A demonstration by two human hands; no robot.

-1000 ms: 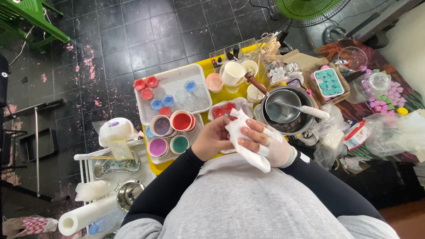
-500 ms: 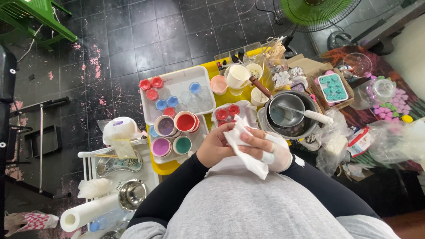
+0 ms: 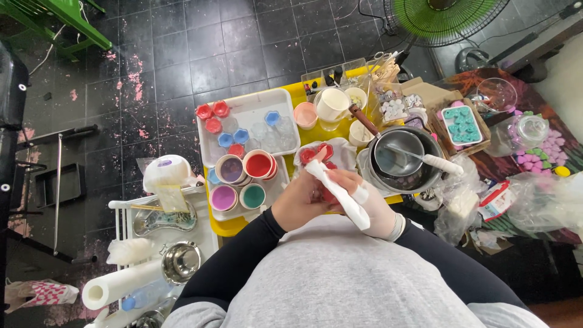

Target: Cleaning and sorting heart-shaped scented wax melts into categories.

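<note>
Left hand [image 3: 302,203]: my fingers grip a small red piece, now lifted nearer the pot [image 3: 401,159].
Right hand [image 3: 370,206]: gloved fingers keep wiping with the white cloth [image 3: 340,193].

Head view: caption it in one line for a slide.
Both hands, bare left hand and white-gloved right hand, hold a rolled white cloth above the yellow table.

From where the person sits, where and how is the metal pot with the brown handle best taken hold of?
Grip the metal pot by its brown handle, which sticks out up-left over the yellow table, away from the spoon resting in the pot. Come from the pot's left, probably with the bare left hand.
</note>
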